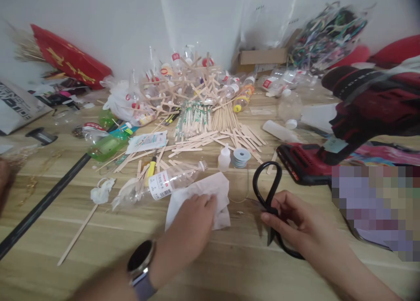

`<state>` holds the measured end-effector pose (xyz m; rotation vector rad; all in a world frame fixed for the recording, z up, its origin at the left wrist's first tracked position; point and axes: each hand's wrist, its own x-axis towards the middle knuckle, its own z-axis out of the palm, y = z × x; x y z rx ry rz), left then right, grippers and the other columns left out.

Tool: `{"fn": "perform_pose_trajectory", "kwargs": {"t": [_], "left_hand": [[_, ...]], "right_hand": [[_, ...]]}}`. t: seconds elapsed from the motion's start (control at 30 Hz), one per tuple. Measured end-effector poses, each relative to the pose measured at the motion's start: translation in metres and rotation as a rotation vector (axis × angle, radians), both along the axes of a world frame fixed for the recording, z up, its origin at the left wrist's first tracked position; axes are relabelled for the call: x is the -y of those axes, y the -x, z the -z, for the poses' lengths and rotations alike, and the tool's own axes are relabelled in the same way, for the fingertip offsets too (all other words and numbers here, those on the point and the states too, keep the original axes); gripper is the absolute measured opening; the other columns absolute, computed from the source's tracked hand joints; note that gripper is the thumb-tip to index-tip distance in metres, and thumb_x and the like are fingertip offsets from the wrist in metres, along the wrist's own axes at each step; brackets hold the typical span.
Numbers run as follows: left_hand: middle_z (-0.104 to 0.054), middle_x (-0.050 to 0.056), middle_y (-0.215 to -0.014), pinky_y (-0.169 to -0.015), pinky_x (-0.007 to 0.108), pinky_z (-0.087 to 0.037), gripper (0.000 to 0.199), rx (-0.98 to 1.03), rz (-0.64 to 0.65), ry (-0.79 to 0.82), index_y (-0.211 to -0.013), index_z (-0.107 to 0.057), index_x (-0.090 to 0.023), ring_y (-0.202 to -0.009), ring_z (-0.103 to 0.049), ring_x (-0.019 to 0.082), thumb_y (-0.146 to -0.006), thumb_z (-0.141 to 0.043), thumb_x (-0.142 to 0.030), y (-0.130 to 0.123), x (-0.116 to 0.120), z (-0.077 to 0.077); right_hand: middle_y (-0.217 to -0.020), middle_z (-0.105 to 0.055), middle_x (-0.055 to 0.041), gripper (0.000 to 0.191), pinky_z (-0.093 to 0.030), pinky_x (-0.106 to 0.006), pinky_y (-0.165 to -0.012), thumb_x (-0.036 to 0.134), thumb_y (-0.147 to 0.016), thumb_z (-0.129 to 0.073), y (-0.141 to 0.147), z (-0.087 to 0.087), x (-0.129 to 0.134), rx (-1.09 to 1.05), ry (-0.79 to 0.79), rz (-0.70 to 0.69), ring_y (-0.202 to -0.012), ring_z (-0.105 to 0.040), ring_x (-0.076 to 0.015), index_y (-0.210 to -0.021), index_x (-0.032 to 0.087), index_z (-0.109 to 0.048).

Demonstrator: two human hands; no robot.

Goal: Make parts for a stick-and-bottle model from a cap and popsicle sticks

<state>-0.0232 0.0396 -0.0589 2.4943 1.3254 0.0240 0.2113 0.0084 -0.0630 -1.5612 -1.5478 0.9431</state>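
My left hand (198, 218), with a watch on its wrist, is on a creased white tissue (223, 185). Its fingers curl down onto the tissue, and their tips are hidden. My right hand (292, 220) grips black-handled scissors (274, 183) near the pivot, one loop pointing up and away. A short length of blade shows below the fingers. Just beyond the tissue lies a clear plastic bottle (177, 180) with a white label. Behind it stand a small white squeeze bottle (224, 157) and a spool of thread (242, 157).
Flat wooden sticks (197, 141) lie beyond the bottles, under a stick-and-bottle structure (193, 84). A red and black power tool (354, 126) stands at right. A dark rod (49, 200) crosses the left side, near a stick (78, 235) with crumpled tissue at its end. Part of another hand (4, 180) shows at far left.
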Motion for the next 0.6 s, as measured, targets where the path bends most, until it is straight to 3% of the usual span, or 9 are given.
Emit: {"fn": "perform_pose_trajectory", "kwargs": {"t": [0.07,0.2,0.33,0.43,0.6], "left_hand": [[-0.068,0.018,-0.105,-0.084,0.046,-0.055,0.049,-0.026,-0.031,0.001,-0.132,-0.057,-0.007,-0.095,-0.065,0.030,-0.086,-0.040,-0.001,0.027,0.008,0.004],[-0.069,0.009,-0.084,-0.071,0.034,-0.057,0.049,0.029,-0.127,-0.095,-0.122,-0.068,-0.020,-0.078,-0.068,0.023,-0.087,-0.036,-0.007,0.092,0.023,0.009],[-0.072,0.011,-0.079,-0.067,0.038,-0.059,0.042,-0.041,-0.234,-0.138,-0.103,-0.077,-0.020,-0.074,-0.071,0.026,-0.087,-0.038,-0.019,0.132,0.033,-0.001],[-0.075,0.012,-0.086,-0.070,0.041,-0.059,0.039,-0.093,-0.291,-0.087,-0.095,-0.078,-0.022,-0.080,-0.073,0.030,-0.085,-0.040,-0.020,0.133,0.037,-0.015],[-0.073,0.008,-0.114,-0.086,0.038,-0.057,0.034,0.165,-0.265,-0.084,-0.118,-0.064,-0.023,-0.102,-0.070,0.026,-0.093,-0.041,-0.029,0.100,0.037,-0.022]], "right_hand": [[-0.058,-0.045,0.0059,0.025,-0.034,-0.023,-0.044,0.040,-0.079,-0.065,0.000,0.001,0.000,-0.062,0.012,0.008,-0.050,-0.043,-0.0127,-0.072,0.025,-0.046],[-0.060,-0.045,0.0062,0.026,-0.031,-0.021,-0.042,0.041,-0.081,-0.066,0.000,0.003,0.002,-0.146,0.024,0.023,-0.050,-0.042,-0.0114,-0.074,0.024,-0.046],[-0.061,-0.045,0.0061,0.028,-0.037,-0.022,-0.046,0.043,-0.081,-0.068,-0.001,0.003,0.003,-0.134,0.039,0.011,-0.053,-0.044,-0.0118,-0.075,0.023,-0.048],[-0.062,-0.045,0.0055,0.032,-0.038,-0.023,-0.048,0.047,-0.079,-0.070,-0.001,0.003,0.001,-0.141,0.031,0.010,-0.054,-0.045,-0.0124,-0.074,0.023,-0.049],[-0.058,-0.042,0.0061,0.036,-0.034,-0.024,-0.047,0.056,-0.078,-0.068,0.001,0.003,0.000,-0.111,0.050,0.003,-0.052,-0.041,-0.0125,-0.076,0.022,-0.054]]}}
